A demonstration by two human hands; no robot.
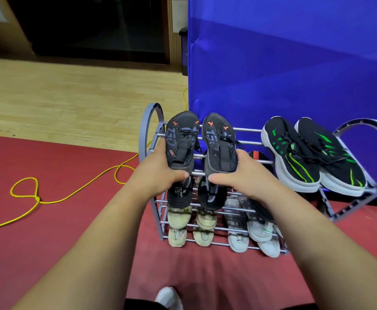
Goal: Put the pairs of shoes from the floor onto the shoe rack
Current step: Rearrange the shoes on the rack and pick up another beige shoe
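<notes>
Head view: dark pair (180,142) w/ orange marks held over the shoe rack (247,130), top tier, left half.
Fingers curled round one heel each: left hand (160,173), right hand (241,175), both equally near. Shoes' long axes run front-to-back, toes twd rack's rear. Green-striped pair (306,157) sits top right of rack. Legible: "75"-like print on uppers; "…PPORT" on beige shoe (176,237), bottom tier.
</notes>
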